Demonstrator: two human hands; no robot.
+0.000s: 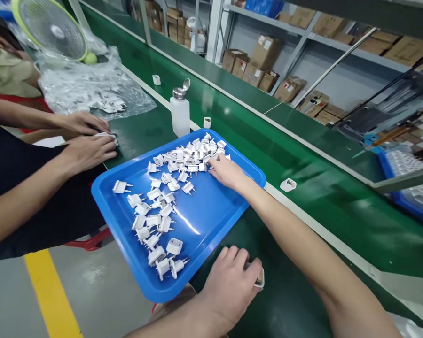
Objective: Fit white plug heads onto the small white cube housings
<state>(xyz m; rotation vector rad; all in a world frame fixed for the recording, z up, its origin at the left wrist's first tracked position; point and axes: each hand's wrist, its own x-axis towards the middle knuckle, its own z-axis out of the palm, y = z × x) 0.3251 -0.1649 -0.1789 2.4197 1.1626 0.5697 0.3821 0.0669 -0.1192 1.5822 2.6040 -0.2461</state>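
Note:
A blue tray (211, 216) lies on the green bench, holding several white two-pin plug pieces (169, 188). My right hand (225, 171) reaches into the tray's far corner, its fingertips on the heap of plugs (193, 152); whether it grips one is hidden. My left hand (229, 281) rests on the bench just in front of the tray, fingers curled round a small white plug housing (260, 277).
A white squeeze bottle (180, 110) stands behind the tray. Loose white housings (288, 184) (207, 122) (156, 80) sit on the conveyor belt (303, 159). A co-worker's hands (88, 141) work at left near a plastic bag of parts (91, 89). A fan (52, 28) stands far left.

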